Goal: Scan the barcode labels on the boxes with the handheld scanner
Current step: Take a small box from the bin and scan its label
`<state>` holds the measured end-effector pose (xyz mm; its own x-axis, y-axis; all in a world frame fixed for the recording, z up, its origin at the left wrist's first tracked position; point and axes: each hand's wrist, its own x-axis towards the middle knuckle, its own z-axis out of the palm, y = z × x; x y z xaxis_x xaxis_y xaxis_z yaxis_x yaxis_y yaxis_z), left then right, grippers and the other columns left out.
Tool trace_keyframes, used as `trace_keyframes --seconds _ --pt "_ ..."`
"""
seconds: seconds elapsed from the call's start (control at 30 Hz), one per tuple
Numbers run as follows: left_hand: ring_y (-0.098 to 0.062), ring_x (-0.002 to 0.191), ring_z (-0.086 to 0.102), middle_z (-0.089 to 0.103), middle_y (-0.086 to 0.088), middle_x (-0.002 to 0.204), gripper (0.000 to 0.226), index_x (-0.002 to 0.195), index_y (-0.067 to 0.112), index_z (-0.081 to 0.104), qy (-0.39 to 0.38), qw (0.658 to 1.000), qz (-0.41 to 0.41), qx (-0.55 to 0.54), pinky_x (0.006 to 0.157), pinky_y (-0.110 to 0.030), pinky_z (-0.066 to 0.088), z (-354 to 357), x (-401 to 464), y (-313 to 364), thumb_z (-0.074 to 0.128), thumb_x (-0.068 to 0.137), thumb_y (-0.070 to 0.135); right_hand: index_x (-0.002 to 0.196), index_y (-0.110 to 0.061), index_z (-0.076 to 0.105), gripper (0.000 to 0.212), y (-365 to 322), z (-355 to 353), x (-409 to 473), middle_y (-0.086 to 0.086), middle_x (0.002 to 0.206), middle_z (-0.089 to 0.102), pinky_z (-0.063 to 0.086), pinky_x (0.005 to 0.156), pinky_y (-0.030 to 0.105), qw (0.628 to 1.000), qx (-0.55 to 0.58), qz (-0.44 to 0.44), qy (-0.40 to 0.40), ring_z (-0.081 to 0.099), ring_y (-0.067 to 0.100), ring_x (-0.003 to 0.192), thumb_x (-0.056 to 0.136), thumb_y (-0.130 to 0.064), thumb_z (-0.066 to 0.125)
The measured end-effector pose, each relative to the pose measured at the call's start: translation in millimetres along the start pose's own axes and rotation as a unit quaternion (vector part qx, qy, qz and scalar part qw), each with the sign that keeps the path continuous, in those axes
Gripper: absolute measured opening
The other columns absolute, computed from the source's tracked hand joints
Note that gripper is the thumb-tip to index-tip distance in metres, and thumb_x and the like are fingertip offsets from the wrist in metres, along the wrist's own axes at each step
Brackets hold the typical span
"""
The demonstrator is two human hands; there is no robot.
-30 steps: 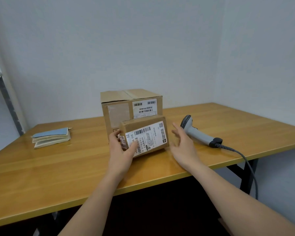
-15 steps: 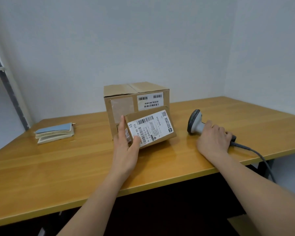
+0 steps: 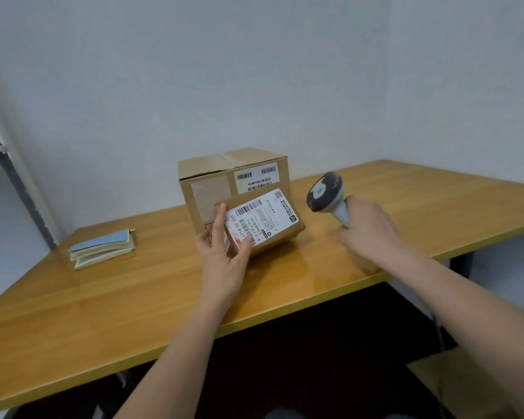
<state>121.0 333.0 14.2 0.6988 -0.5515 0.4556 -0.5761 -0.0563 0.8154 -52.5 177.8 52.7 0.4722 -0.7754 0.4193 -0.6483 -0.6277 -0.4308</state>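
Note:
A small cardboard box (image 3: pixel 280 237) leans tilted against a larger cardboard box (image 3: pixel 212 182) at the middle of the wooden table (image 3: pixel 133 297). Its white barcode label (image 3: pixel 262 219) faces me. My left hand (image 3: pixel 224 255) grips the small box at its left end, thumb on the label's lower edge. The large box carries its own white barcode label (image 3: pixel 256 176) on its front. My right hand (image 3: pixel 369 228) holds the grey handheld scanner (image 3: pixel 325 193) by its handle, lifted off the table to the right of the small box, head up and turned towards the boxes.
A stack of booklets with a blue cover (image 3: pixel 103 247) lies on the table at the left. A metal rack post (image 3: pixel 15 182) stands at the far left by the wall. The table's front edge runs just below my forearms.
My right hand went from beside the small box to the scanner, closed on its handle and lifted it off the table. My left hand has kept hold of the tilted small box.

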Motion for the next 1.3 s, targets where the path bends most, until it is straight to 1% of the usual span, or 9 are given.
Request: trace_keyframes --seconds 0.07,0.13,0.2,0.27,0.4,0.53,0.63,1.07,1.3 --pt "-0.021 0.135 0.030 0.015 -0.005 0.150 0.077 0.142 0.059 0.017 -0.003 1.000 -0.003 0.007 0.108 -0.037 0.031 0.0 -1.2 0.4 0.066 0.087 0.037 0.084 -0.010 0.047 0.011 -11.6 -12.8 -8.5 0.004 0.075 0.051 0.031 0.047 0.029 0.999 0.041 -0.008 0.000 0.051 0.027 0.069 0.079 -0.012 0.057" --pt "-0.026 0.137 0.029 0.015 -0.005 0.150 0.083 0.141 0.061 0.015 -0.007 1.000 -0.004 0.009 0.110 -0.043 0.032 0.1 -1.4 1.4 0.070 0.083 0.039 0.086 -0.008 0.051 0.007 -23.8 -26.8 -19.0 0.006 0.076 0.054 0.038 0.049 0.029 0.995 0.101 0.000 -0.013 0.056 0.027 0.067 0.082 -0.012 0.055" --pt "-0.027 0.137 0.031 0.018 -0.007 0.149 0.088 0.140 0.061 0.015 -0.009 1.000 -0.003 0.004 0.112 -0.045 0.032 0.0 -1.7 0.7 0.074 0.079 0.038 0.086 -0.010 0.054 0.005 -32.7 -37.4 -30.9 0.007 0.074 0.058 0.043 0.044 0.024 0.982 0.183 0.013 -0.051 0.061 0.023 0.058 0.086 -0.014 0.056" --pt "-0.028 0.136 0.032 0.021 -0.008 0.148 0.093 0.141 0.060 0.015 -0.009 1.000 0.001 0.004 0.112 -0.046 0.031 -0.5 -2.5 0.3 0.078 0.075 0.038 0.081 -0.015 0.052 0.012 -38.5 -45.7 -43.4 0.004 0.068 0.055 0.043 0.043 0.021 0.961 0.260 0.030 -0.091 0.056 0.017 0.046 0.089 -0.020 0.060" --pt "-0.027 0.135 0.034 0.028 -0.009 0.147 0.097 0.144 0.056 0.014 -0.006 1.000 0.005 0.009 0.111 -0.048 0.032 0.2 -2.7 0.9 0.079 0.075 0.036 0.082 -0.013 0.054 0.018 -43.3 -58.8 -60.3 0.001 0.059 0.051 0.045 0.048 0.028 0.926 0.355 0.036 -0.125 0.047 0.017 0.043 0.086 -0.022 0.069" --pt "-0.021 0.134 0.035 0.034 -0.005 0.147 0.100 0.148 0.050 0.012 -0.004 1.000 0.019 0.012 0.110 -0.047 0.035 -1.4 -3.3 0.9 0.079 0.075 0.034 0.093 -0.007 0.059 0.023 -45.1 -70.4 -72.8 0.002 0.061 0.054 0.048 0.051 0.030 0.922 0.370 0.029 -0.107 0.049 0.017 0.046 0.084 -0.024 0.072" --pt "-0.022 0.136 0.034 0.034 -0.004 0.149 0.101 0.147 0.051 0.010 -0.007 1.000 0.023 0.012 0.111 -0.046 0.033 -1.8 -2.8 -1.8 0.079 0.076 0.034 0.096 -0.005 0.060 0.024 -43.5 -75.0 -81.6 0.003 0.062 0.053 0.048 0.049 0.028 0.921 0.378 0.027 -0.093 0.049 0.017 0.047 0.084 -0.023 0.072" --pt "-0.022 0.138 0.033 0.031 -0.001 0.153 0.101 0.147 0.052 0.002 -0.013 1.000 0.017 0.010 0.113 -0.049 0.030 0.5 1.9 -7.3 0.075 0.080 0.035 0.091 -0.003 0.062 0.013 -32.7 -86.1 -102.6 0.002 0.059 0.049 0.044 0.044 0.021 0.923 0.376 0.013 -0.082 0.046 0.016 0.047 0.088 -0.016 0.065" --pt "-0.022 0.139 0.033 0.031 -0.001 0.154 0.100 0.147 0.054 0.000 -0.018 1.000 0.017 0.010 0.114 -0.048 0.029 0.5 2.3 -9.4 0.073 0.081 0.037 0.085 -0.008 0.061 0.008 -33.6 -85.7 -107.6 0.002 0.055 0.049 0.045 0.044 0.023 0.935 0.349 0.013 -0.070 0.048 0.016 0.044 0.087 -0.015 0.063"
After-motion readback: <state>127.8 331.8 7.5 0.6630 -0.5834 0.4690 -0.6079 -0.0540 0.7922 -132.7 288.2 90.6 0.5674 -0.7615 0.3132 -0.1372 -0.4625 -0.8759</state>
